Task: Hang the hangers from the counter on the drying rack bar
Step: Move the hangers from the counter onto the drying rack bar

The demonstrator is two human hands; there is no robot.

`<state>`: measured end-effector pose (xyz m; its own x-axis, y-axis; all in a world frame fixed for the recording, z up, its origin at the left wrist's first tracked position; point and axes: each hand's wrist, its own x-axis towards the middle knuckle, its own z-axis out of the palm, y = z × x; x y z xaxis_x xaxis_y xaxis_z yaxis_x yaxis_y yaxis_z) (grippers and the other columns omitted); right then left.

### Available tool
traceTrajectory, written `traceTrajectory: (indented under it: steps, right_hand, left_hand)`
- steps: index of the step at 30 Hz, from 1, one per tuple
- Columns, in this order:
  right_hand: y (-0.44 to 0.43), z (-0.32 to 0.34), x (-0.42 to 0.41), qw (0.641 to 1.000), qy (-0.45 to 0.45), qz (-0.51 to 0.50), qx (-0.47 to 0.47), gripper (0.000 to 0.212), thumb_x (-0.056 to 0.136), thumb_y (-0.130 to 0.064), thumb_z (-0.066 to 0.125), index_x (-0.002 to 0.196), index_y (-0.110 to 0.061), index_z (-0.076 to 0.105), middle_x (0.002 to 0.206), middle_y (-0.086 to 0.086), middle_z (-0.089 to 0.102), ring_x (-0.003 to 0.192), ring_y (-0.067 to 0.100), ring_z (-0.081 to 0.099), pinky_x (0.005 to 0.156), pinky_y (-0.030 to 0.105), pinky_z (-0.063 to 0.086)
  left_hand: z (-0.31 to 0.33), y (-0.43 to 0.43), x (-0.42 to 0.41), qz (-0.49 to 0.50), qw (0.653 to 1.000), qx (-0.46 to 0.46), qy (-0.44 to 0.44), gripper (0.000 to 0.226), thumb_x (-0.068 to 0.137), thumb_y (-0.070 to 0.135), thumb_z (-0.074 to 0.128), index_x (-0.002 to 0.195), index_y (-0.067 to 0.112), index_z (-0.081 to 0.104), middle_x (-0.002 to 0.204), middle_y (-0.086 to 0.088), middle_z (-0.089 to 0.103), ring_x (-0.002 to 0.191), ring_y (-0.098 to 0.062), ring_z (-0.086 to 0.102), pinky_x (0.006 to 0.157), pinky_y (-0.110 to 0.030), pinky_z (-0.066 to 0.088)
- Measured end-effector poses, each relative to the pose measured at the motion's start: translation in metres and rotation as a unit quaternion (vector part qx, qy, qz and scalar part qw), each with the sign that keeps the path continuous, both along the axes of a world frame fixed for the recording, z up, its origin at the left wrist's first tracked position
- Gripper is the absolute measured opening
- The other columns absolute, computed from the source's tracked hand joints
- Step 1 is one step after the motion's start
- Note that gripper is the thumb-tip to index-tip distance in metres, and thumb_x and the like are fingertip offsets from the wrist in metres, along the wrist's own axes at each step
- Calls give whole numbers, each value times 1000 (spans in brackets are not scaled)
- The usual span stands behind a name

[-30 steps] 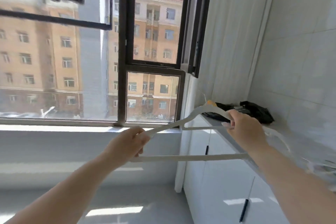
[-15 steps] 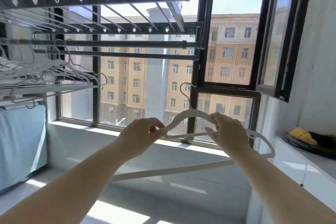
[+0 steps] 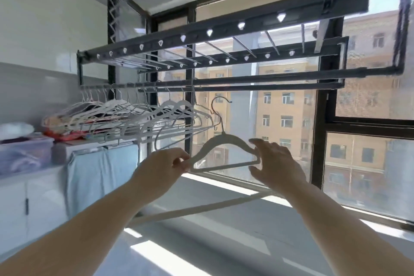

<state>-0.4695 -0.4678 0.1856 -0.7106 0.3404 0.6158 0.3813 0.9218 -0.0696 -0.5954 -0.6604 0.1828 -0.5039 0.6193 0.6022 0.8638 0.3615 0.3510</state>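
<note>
A white hanger is held below the drying rack bar: left hand pinched on its left end, right hand at its right end, fingers spread. Farther left, hung hangers are noted.

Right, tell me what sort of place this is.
Probably a home laundry balcony: a dark metal ceiling-mounted drying rack spans the large black-framed window, with a row of white plastic hangers on its bar.

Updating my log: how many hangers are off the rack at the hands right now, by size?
small hanger: 1
large hanger: 1
Total: 2
The hung hangers on the drying rack bar are too blurred to count.
</note>
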Motion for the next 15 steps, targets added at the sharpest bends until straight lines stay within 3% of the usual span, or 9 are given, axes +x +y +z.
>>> traceTrajectory:
  steps: [5,8,11,13,15]
  right_hand:
    - [-1,23,-56,997,-36,61,31,67,88,-35,55,144,-24,21,149,-5,27,138,17,20,113,29,10]
    - [9,48,-81,994,-16,34,104,61,91,-34,50,143,-19,21,150,-2,24,139,17,17,115,32,6]
    - [26,79,-102,983,19,-23,179,52,94,-29,44,141,-15,26,151,3,23,140,20,16,115,36,5]
    - [40,97,-111,976,46,-54,205,48,94,-21,43,139,-13,30,151,6,24,140,22,16,115,38,5]
    - [54,113,-116,972,55,-78,216,46,94,-16,40,139,-12,31,151,7,24,141,23,15,115,40,3]
  left_hand:
    - [8,-13,-48,45,999,14,2,11,91,30,49,82,28,54,66,13,52,61,-13,52,64,-29,44]
    - [14,-9,-68,67,997,25,8,14,90,29,51,77,31,51,67,10,55,66,-18,56,65,-32,47]
    - [25,3,-85,81,996,26,14,19,91,27,50,73,34,50,74,-4,64,58,-19,52,63,-36,48]
    - [35,16,-98,99,994,25,29,12,91,26,49,85,24,60,73,-6,64,54,-16,50,58,-32,45]
    - [45,32,-109,105,993,34,38,15,92,26,49,90,17,61,67,1,60,45,-5,47,45,-18,38]
